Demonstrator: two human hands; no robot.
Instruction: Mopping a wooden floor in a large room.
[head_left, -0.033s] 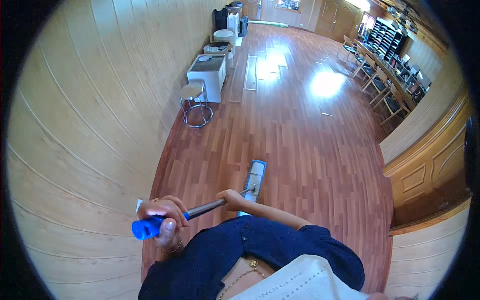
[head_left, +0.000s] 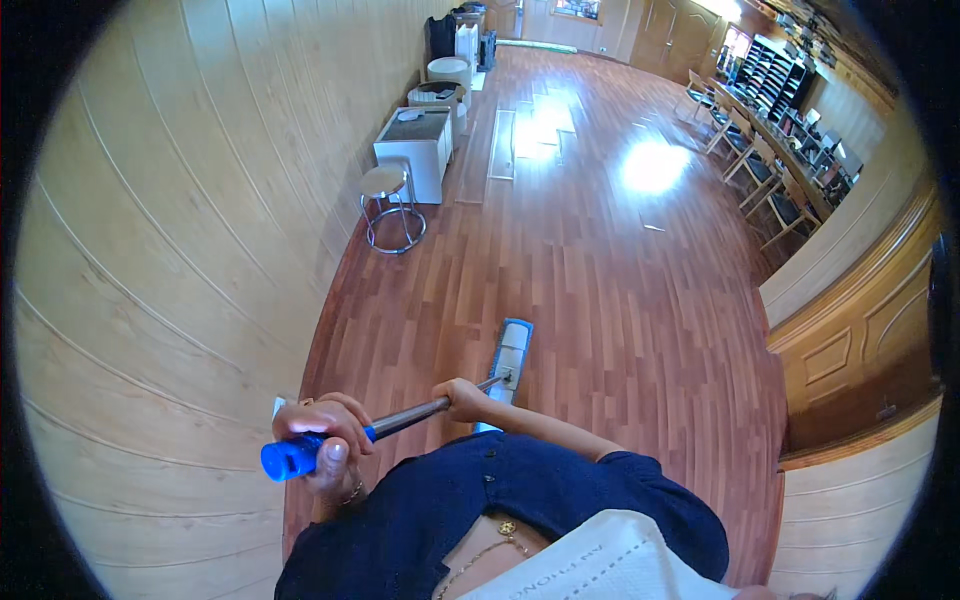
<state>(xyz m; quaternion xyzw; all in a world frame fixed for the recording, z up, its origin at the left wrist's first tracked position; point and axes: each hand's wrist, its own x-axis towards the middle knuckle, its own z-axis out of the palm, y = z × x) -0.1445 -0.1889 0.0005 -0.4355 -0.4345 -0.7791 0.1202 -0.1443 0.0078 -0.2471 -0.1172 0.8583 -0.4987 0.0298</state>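
The left hand (head_left: 322,432) is clasping the blue grip (head_left: 290,457) of a mop handle (head_left: 420,410) while the right hand (head_left: 463,398) is closing around the shaft farther down, the flat mop head (head_left: 508,362) is resting on the wooden floor (head_left: 620,290) beyond it, unchanged from before, and farther off a round stool (head_left: 386,183) is standing beside a white cabinet (head_left: 416,150).

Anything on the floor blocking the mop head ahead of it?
Nothing visible. The mop head lies on bare wood floor; the stool and white cabinet stand off to the left by the wall, the chairs far right.
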